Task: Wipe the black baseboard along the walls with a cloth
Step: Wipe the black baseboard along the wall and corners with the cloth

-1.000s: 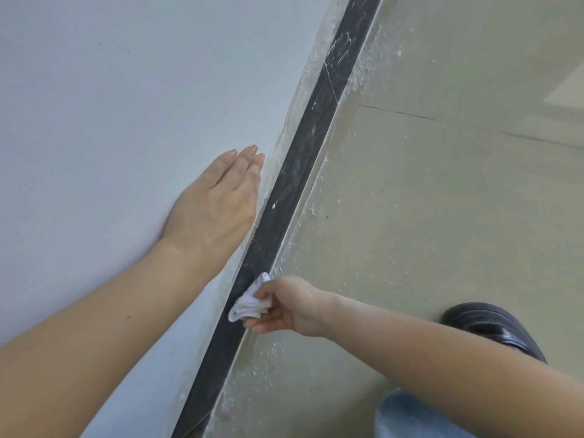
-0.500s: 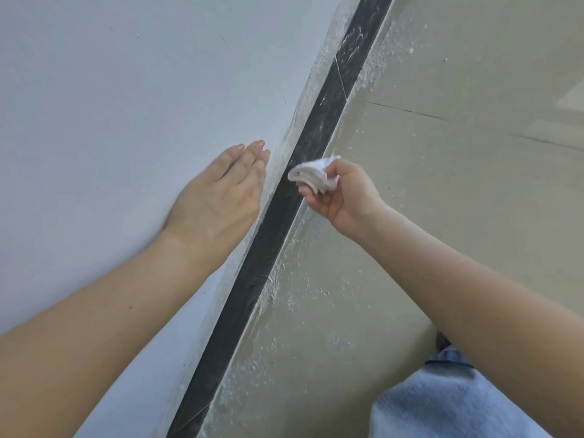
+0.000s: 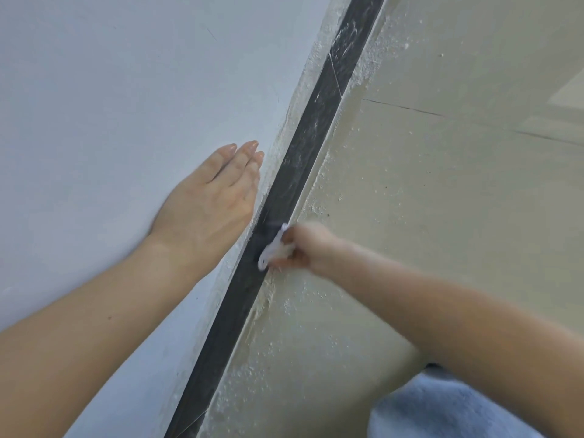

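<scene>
The right hand [image 3: 303,248] is blurred, but its fingers are curled round a small white cloth [image 3: 274,248] and hold it bunched. The cloth touches the black baseboard [image 3: 303,159] at its lower edge, just where the baseboard meets the floor [image 3: 410,200]. The cloth sticks out from the hand toward the wall side, so it lies between the fingers and the baseboard.

The left hand [image 3: 211,203] is flat and wide open, fingers straight and close together, palm pressed on the white wall [image 3: 110,105] just beside the baseboard's upper edge. It holds nothing.

The baseboard runs diagonal from bottom centre to top right, w/ white dust streaks on the far part. The floor beside it has white crumbs and specks. A blue trouser leg [image 3: 442,409] shows at bottom right.
</scene>
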`<state>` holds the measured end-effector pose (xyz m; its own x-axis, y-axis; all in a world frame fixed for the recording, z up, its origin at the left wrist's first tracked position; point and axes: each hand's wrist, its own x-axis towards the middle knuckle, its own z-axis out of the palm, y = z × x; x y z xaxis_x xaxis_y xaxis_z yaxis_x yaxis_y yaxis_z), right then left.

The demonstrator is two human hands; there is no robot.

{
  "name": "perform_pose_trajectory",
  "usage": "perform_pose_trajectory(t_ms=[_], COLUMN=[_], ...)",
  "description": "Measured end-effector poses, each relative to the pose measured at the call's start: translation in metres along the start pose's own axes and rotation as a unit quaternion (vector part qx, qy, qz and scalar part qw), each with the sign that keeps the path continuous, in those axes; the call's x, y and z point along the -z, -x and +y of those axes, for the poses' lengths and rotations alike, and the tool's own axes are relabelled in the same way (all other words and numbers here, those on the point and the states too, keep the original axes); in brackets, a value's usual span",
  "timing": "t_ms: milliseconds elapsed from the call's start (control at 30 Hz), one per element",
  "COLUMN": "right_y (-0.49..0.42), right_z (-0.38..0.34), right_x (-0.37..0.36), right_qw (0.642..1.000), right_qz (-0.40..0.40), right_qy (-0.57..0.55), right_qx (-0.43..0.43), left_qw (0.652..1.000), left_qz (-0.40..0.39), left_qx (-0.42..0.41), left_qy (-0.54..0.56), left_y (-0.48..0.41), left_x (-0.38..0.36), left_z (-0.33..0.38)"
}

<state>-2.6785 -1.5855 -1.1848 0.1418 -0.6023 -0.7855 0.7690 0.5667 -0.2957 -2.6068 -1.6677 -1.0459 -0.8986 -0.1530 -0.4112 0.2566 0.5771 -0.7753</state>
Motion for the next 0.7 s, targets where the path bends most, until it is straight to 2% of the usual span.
perform_pose_trajectory(t_ms=[133, 233, 333, 367, 433, 500, 600, 700], right_y=[0.012, 0.012, 0.014, 0.017, 0.024, 0.024, 0.014, 0.016], right_z=[-0.072, -0.09, -0.069, -0.053, -0.02, -0.009, -0.037, -0.081], right_x=[0.03, 0.044, 0.044, 0.039, 0.021, 0.005, 0.006, 0.02], right_qw=[0.991, 0.968, 0.968, 0.98, 0.998, 0.997, 1.0, 0.998], right_qz=[0.073, 0.119, 0.162, 0.14, 0.043, -0.038, -0.021, 0.014], right_qy=[-0.08, -0.161, -0.121, -0.078, 0.029, 0.073, -0.011, -0.058], right_qx=[0.082, 0.15, 0.147, 0.121, 0.04, -0.013, -0.016, 0.023], left_qw=[1.0, 1.0, 1.0, 1.0, 1.0, 1.0, 1.0, 1.0], left_qz=[0.011, 0.012, 0.005, 0.006, 0.016, 0.016, 0.005, 0.012], left_qx=[0.011, 0.008, 0.014, 0.013, 0.006, 0.002, -0.003, 0.006], left_qy=[0.005, -0.001, 0.004, 0.003, -0.004, -0.007, 0.002, 0.014], left_y=[-0.001, 0.0, 0.0, 0.0, 0.0, 0.001, 0.002, 0.0], left_x=[-0.003, -0.005, -0.006, -0.007, -0.01, -0.013, -0.015, -0.017], left_z=[0.0, 0.0, 0.0, 0.0, 0.001, 0.003, 0.006, 0.007])
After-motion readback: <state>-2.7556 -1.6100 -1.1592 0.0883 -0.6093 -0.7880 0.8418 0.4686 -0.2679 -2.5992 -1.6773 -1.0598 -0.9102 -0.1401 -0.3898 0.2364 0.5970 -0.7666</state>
